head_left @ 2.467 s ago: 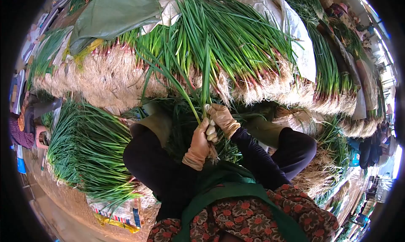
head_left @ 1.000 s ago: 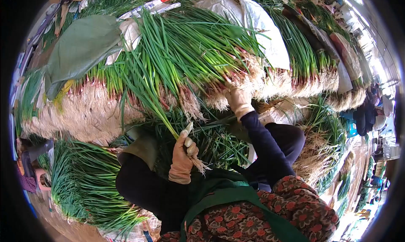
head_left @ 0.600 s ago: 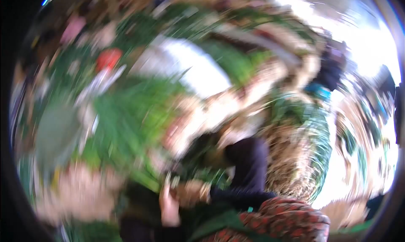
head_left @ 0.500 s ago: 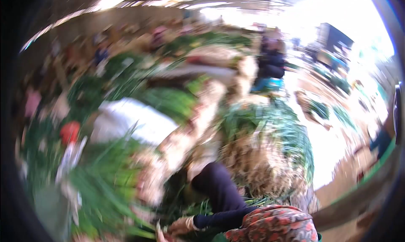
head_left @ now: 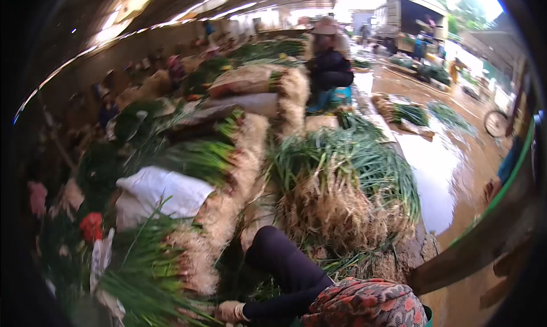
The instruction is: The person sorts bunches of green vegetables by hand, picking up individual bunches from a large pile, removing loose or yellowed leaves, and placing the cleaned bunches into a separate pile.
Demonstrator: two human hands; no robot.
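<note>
The person's right hand (head_left: 229,311), in a pale glove, is showing at the bottom edge of the view, with its dark sleeve (head_left: 285,304) running off to the right toward a floral garment (head_left: 370,301). Its fingers are pointing left and disappearing among shadow and stalks, so I cannot tell whether they are holding anything or standing wide or narrow. Just beside them, the near green onions (head_left: 139,278) are lying in a pile on the near left, their leaves spreading left and their tangled pale roots (head_left: 196,264) facing right.

A white sheet (head_left: 165,191) is covering part of the row beyond this pile, and a red bundle (head_left: 91,227) is sitting farther left. A dark-trousered knee (head_left: 279,253) is rising just right of the near roots. Right of the knee and farther off, a big heap of green onions (head_left: 347,150) is lying with its roots hanging toward the near side.

Farther back, another person (head_left: 327,65) in a hat is sitting beside the rows, above something blue (head_left: 336,97). On the right, a puddle (head_left: 424,161) is shining on the floor, and a truck (head_left: 419,22) is standing at the far right.
</note>
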